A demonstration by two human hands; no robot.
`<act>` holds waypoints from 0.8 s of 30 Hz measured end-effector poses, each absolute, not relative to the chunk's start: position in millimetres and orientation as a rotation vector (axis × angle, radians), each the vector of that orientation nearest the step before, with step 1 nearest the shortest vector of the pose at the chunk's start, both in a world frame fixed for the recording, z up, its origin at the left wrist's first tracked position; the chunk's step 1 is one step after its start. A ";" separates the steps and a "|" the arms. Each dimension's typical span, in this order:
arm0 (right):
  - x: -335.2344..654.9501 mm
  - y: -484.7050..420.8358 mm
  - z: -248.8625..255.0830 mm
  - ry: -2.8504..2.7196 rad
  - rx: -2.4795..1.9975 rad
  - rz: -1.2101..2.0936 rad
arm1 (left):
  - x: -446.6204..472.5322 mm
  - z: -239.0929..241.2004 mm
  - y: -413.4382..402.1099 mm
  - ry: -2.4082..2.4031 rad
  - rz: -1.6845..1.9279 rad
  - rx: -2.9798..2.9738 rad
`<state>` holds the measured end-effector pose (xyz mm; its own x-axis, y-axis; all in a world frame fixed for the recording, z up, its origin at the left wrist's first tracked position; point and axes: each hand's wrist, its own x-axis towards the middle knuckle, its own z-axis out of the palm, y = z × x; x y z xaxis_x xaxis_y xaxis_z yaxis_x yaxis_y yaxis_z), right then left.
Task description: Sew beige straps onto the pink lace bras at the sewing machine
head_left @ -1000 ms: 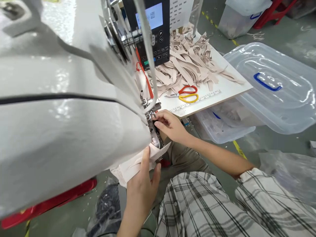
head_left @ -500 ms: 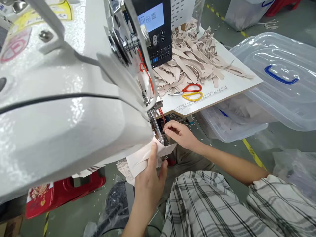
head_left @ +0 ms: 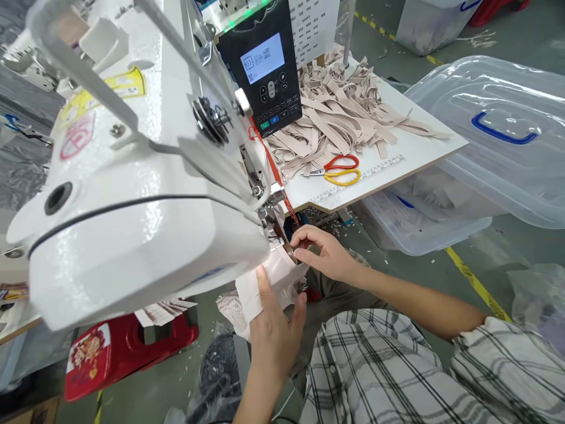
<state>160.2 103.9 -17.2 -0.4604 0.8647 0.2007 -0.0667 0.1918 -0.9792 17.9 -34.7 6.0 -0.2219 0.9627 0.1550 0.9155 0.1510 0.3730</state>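
Note:
A big white sewing machine [head_left: 132,194] fills the left of the view. Under its needle end lies a pale pink fabric piece [head_left: 265,288]. My left hand [head_left: 273,335] lies on the fabric from below, thumb and forefinger spread. My right hand [head_left: 322,253] reaches in from the right and pinches the fabric edge right by the presser foot [head_left: 282,235]. Most of the fabric under the machine head is hidden.
The black control panel [head_left: 265,65] stands behind the machine head. On the white table [head_left: 419,150] lie a heap of beige straps [head_left: 339,112] and red-and-yellow scissors [head_left: 339,169]. Clear plastic bins [head_left: 507,129] stand to the right; a red stool [head_left: 128,347] sits low on the left.
My view has drawn back and up, showing more of the machine. My right hand has moved down from the needle area to the fabric edge. The left hand stays on the fabric.

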 end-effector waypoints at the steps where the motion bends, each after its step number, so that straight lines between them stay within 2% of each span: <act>1: 159.9 103.2 -17.1 -1.623 -0.769 1.383 | 17.5 4.5 -34.9 2.285 0.619 1.884; 8: 161.6 87.5 -10.7 -1.631 -0.816 1.350 | 28.0 -1.1 -37.4 2.224 0.628 2.001; 14: 180.6 58.7 -8.0 -1.558 -0.967 1.654 | 66.3 -22.0 -63.3 2.160 0.668 2.409; 24: 197.8 49.1 -4.3 -1.419 -0.904 1.699 | 82.1 -20.1 -62.8 1.902 0.810 2.376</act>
